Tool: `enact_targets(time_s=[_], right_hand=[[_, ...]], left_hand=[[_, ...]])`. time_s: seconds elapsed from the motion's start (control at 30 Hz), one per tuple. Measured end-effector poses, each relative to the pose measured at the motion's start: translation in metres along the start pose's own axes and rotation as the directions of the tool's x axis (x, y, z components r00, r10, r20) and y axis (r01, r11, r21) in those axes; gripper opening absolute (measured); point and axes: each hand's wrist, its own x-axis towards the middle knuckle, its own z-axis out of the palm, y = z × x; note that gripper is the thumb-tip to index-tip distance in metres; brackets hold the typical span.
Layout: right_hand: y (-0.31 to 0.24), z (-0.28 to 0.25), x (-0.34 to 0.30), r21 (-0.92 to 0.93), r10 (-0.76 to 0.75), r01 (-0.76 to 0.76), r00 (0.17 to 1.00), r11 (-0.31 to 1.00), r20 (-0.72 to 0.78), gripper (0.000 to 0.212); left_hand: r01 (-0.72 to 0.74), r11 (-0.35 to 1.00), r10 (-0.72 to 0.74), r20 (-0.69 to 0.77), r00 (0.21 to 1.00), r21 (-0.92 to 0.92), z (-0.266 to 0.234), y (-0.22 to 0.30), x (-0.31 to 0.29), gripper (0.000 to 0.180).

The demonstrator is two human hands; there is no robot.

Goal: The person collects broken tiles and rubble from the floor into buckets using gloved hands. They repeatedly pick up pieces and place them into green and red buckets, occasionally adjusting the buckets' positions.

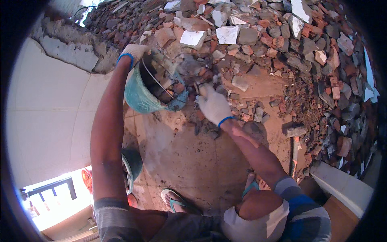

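Note:
My left hand (135, 54), in a pale glove with a blue cuff, grips the far rim of a green bucket (139, 94). The bucket is tilted, its mouth towards the rubble on the right, with broken pieces inside and a thin wire handle across the opening. My right hand (213, 104), gloved the same way, is low over the loose rubble just right of the bucket. Its fingers are closed round a short thin piece, perhaps a handle, whose kind I cannot make out. Beyond those fingers lies a blurred grey patch of debris (189, 66).
A heap of broken brick and stone (278, 44) fills the far side and right. A hammer (296, 132) lies on the dusty floor (181, 149) at right. Another bucket (135, 167) stands beside my left arm, near a white wall (52, 105). My sandalled foot (177, 200) is close by.

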Motion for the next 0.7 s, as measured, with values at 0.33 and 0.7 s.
enact_targets(time_s=[0.33,0.7], right_hand=[[-0.004,-0.054,-0.097,-0.064,-0.321,0.315,0.932,0.947,-0.167,0.057],[0.147,-0.194,-0.139,0.103,0.388,-0.376,0.853,0.921,-0.348,0.059]], left_hand=[[-0.053,0.989,0.054,0.001,0.999,-0.135,-0.007,0.011,-0.080,0.067],[-0.052,0.944,-0.067,-0.344,0.937,-0.327,0.055,0.061,-0.265,0.112]])
